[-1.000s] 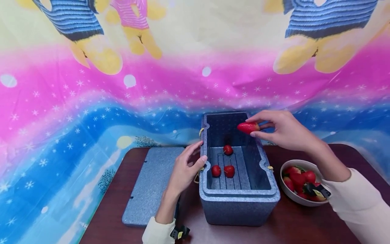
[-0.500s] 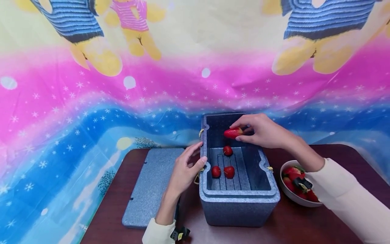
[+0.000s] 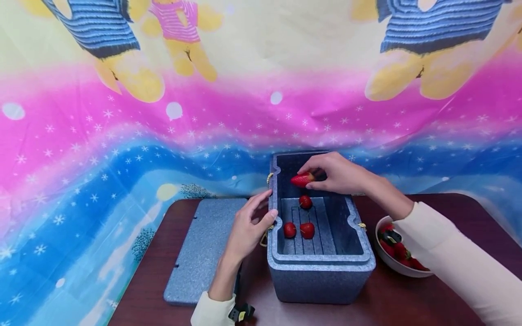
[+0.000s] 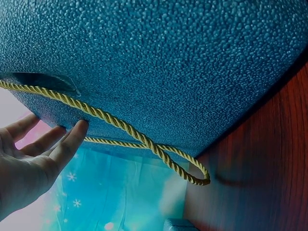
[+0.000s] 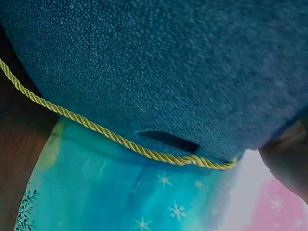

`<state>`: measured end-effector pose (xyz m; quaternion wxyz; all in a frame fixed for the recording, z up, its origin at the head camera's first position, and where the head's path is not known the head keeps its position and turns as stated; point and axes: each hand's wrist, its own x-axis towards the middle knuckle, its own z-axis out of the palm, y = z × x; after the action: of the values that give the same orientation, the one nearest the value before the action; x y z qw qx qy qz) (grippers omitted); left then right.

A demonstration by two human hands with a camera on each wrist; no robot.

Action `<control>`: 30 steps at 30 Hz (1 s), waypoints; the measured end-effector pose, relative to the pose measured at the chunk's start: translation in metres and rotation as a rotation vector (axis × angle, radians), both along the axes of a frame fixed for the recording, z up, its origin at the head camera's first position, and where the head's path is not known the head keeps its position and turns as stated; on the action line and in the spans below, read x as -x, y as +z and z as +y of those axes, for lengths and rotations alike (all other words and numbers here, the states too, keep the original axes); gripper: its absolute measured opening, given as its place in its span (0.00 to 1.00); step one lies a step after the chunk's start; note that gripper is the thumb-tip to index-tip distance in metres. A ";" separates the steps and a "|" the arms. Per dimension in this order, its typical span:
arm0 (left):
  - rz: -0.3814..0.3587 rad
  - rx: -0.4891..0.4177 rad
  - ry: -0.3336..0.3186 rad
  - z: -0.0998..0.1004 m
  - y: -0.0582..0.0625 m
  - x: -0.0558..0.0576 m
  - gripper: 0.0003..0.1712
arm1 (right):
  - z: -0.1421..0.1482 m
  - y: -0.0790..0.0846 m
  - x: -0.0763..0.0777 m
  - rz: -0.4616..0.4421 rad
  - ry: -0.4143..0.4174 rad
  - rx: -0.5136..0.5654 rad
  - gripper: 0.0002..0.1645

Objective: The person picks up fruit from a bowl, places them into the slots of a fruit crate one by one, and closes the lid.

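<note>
A red strawberry [image 3: 301, 179] is pinched between the thumb and fingers of my right hand [image 3: 340, 173], inside the far part of a speckled blue-grey foam box [image 3: 322, 283]. Below it, three small round red fruits with stems, one of them a fruit [image 3: 307, 230] near the middle, lie on the grooved floor of the box. My left hand [image 3: 246, 224] rests against the box's left side, thumb at the rim, fingers nearly straight. In the left wrist view its fingertips touch the outer wall near a yellow rope [image 4: 110, 119]. The right wrist view shows only a dark edge of the right hand.
A flat foam lid [image 3: 200, 253] lies left of the box on the dark wooden table [image 3: 134, 290]. To the right stands a pale bowl [image 3: 401, 269] of strawberries, partly covered by the right sleeve [image 3: 440, 235]. A printed cloth [image 3: 244, 108] hangs behind.
My right hand has moved left with the strawberry, from the box's right rim to over its inside, and slightly lower. The left hand stays in place.
</note>
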<state>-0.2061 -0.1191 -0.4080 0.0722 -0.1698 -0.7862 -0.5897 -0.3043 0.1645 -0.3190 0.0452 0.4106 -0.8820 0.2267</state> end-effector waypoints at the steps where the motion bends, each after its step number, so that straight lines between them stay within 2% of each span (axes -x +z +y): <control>1: -0.003 0.002 0.000 0.000 -0.001 0.000 0.32 | -0.002 -0.001 0.002 0.004 0.005 -0.008 0.20; 9: -0.024 -0.003 -0.010 0.000 -0.003 0.001 0.32 | -0.010 -0.006 0.018 0.004 0.050 -0.052 0.19; 14: -0.026 -0.008 -0.012 -0.001 -0.002 0.002 0.31 | -0.014 -0.008 0.025 -0.007 0.037 -0.118 0.20; 21: -0.019 -0.017 -0.017 0.000 -0.001 0.003 0.32 | -0.019 -0.008 0.025 -0.029 0.008 -0.215 0.19; 30: -0.015 -0.017 -0.012 0.000 -0.001 0.000 0.32 | -0.023 -0.010 0.020 0.031 -0.040 -0.323 0.19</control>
<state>-0.2063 -0.1187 -0.4085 0.0644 -0.1696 -0.7806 -0.5981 -0.3243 0.1413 -0.3293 -0.0034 0.3981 -0.9143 0.0745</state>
